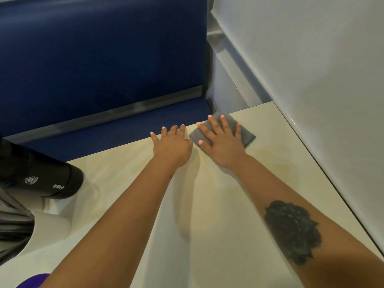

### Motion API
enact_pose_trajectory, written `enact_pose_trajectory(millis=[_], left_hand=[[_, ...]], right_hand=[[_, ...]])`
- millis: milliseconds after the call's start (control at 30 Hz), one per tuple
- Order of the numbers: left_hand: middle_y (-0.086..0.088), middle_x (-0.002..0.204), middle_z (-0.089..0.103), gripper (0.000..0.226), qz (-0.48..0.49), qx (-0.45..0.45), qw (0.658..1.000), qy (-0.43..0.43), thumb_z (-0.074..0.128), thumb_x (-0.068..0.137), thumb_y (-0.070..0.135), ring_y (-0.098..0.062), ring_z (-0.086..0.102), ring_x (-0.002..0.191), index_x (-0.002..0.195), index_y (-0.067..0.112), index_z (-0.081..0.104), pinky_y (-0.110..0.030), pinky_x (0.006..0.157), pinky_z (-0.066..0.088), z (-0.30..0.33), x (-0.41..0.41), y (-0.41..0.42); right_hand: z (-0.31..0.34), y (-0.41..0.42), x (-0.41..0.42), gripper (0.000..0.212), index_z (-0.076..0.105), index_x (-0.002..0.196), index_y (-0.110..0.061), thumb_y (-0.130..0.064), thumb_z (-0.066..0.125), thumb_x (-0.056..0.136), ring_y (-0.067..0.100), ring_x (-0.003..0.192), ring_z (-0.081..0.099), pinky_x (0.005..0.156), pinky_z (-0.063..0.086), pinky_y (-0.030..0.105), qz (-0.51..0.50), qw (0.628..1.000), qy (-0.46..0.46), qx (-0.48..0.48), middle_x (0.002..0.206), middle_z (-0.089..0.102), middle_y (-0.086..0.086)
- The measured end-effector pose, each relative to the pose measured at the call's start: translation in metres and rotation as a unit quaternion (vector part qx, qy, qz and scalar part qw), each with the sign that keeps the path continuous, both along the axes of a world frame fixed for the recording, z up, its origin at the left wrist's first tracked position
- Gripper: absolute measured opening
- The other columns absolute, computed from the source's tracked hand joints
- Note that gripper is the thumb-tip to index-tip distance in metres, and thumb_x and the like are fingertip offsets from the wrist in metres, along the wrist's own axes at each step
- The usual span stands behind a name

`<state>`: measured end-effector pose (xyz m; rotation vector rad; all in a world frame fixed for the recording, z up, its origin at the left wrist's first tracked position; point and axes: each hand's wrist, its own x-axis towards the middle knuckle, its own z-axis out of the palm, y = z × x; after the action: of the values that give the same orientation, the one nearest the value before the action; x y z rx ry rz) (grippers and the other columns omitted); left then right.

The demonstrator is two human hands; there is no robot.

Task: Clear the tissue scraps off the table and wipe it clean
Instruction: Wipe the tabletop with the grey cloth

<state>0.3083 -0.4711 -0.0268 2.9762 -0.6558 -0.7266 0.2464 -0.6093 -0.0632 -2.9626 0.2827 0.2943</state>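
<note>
A folded grey cloth (pixel 247 135) lies at the far edge of the cream table (pixel 218 204), close to its far right corner. My right hand (pixel 221 140) presses flat on the cloth with fingers spread and straight. My left hand (pixel 171 146) rests flat on the table just left of it, fingertips at the far edge. No tissue scraps show on the visible tabletop.
A black flask (pixel 52 179) lies on its side at the table's left, beside a silvery bag (pixel 12 223) and a white object (pixel 52 227). A purple thing (pixel 34 281) peeks in at the bottom left. A blue bench (pixel 104 65) lies beyond; a white wall (pixel 311 69) borders the right.
</note>
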Motion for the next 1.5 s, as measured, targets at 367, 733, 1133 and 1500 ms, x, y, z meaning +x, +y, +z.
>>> enact_pose_trajectory(millis=[367, 733, 1133, 1500], left_hand=[[-0.002, 0.159, 0.005, 0.053, 0.009, 0.007, 1.0, 0.011, 0.02, 0.1, 0.033, -0.028, -0.001, 0.146, 0.15, 0.024, 0.003, -0.055, 0.114, -0.006, 0.001, 0.003, -0.002], [-0.006, 0.159, 0.004, 0.056, -0.002, -0.015, 1.0, 0.022, 0.025, 0.1, 0.033, -0.03, -0.001, 0.145, 0.15, 0.019, 0.005, -0.051, 0.116, -0.002, 0.003, 0.003, -0.025], [-0.005, 0.159, 0.0, 0.059, 0.003, -0.008, 1.0, 0.028, 0.027, 0.1, 0.034, -0.028, -0.004, 0.145, 0.15, 0.02, 0.0, -0.05, 0.116, -0.003, 0.002, 0.0, -0.025], [-0.004, 0.159, -0.001, 0.059, 0.006, -0.005, 1.0, 0.022, 0.026, 0.099, 0.034, -0.028, -0.005, 0.145, 0.15, 0.021, -0.001, -0.05, 0.117, -0.003, -0.001, -0.001, -0.025]], right_hand=[[-0.004, -0.033, -0.008, 0.054, 0.002, 0.147, -0.042, -0.052, 0.014, 0.096, 0.024, 0.145, -0.009, 0.11, -0.005, 0.059, -0.034, 0.999, -0.006, -0.003, 0.158, -0.004, -0.006], [-0.006, -0.048, -0.026, 0.058, 0.006, 0.146, -0.044, -0.056, 0.007, 0.09, 0.022, 0.145, -0.007, 0.112, -0.004, 0.057, -0.009, 1.0, -0.022, -0.005, 0.158, 0.0, -0.008], [-0.007, -0.073, -0.042, 0.058, 0.009, 0.146, -0.045, -0.056, 0.006, 0.089, 0.02, 0.145, -0.005, 0.112, -0.001, 0.057, -0.013, 0.999, -0.029, 0.0, 0.158, 0.003, -0.01], [-0.009, -0.082, -0.056, 0.058, 0.007, 0.145, -0.047, -0.056, 0.004, 0.088, 0.018, 0.145, -0.006, 0.113, -0.004, 0.054, 0.007, 0.999, -0.036, -0.001, 0.158, 0.002, -0.011]])
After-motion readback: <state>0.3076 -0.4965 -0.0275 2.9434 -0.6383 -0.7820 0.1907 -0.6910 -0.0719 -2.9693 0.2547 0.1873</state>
